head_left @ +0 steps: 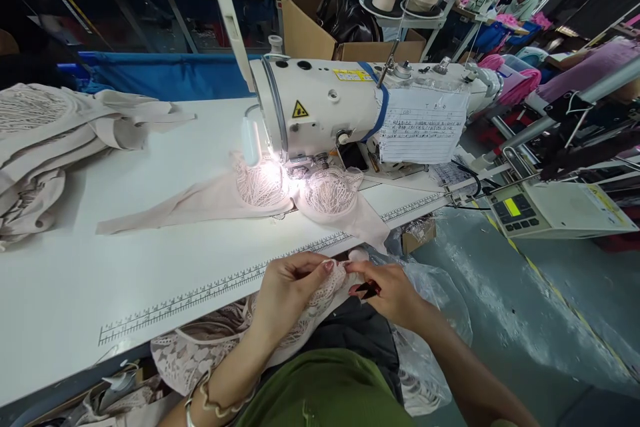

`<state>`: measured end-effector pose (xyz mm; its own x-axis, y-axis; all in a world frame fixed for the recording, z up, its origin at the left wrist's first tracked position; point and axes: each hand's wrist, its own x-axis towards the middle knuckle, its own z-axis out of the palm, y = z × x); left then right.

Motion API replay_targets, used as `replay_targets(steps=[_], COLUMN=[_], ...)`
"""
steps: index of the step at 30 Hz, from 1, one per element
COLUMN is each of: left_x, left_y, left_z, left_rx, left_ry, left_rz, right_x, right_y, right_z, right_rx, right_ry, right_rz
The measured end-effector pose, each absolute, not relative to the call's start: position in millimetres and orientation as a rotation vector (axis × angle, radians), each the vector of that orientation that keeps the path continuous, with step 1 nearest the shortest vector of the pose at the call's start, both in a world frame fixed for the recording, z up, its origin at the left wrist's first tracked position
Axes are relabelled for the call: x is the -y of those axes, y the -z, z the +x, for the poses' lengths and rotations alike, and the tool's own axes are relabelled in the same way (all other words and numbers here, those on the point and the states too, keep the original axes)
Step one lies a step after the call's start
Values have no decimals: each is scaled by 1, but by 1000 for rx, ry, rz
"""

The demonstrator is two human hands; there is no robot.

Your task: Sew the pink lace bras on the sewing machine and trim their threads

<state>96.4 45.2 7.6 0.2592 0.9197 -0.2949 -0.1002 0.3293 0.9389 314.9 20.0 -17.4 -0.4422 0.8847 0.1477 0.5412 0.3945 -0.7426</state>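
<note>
Just below the table's front edge, my left hand point(290, 293) pinches the edge of a pale pink lace piece point(320, 303) between thumb and fingers. Close on its right, my right hand point(393, 290) grips the same lace edge with its fingertips and has small dark snips point(367, 290) in its palm. The lace hangs over my lap. On the table, a pale pink lace bra point(327, 197) lies spread out, partly under the lit head of a white sewing machine point(320, 97).
A pile of beige bra pieces point(65, 147) lies at the table's left. Along the front edge runs a printed ruler point(200, 297). More lace pieces point(195, 353) hang below the edge. A control box point(560, 210) is at the right, a cardboard box point(310, 30) behind the machine.
</note>
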Motion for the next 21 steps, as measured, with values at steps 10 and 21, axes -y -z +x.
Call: replay_targets(steps=[10, 21], left_x=[-41, -55], left_y=[-6, 3], left_z=[96, 83], left_rx=[-1052, -1092], left_ry=[-905, -976], left_rz=[928, 1393], right_x=[-32, -36], right_y=[13, -30], right_z=[314, 332], right_rx=[2036, 2317], right_ry=[-1082, -1373], right_rz=[-1271, -771])
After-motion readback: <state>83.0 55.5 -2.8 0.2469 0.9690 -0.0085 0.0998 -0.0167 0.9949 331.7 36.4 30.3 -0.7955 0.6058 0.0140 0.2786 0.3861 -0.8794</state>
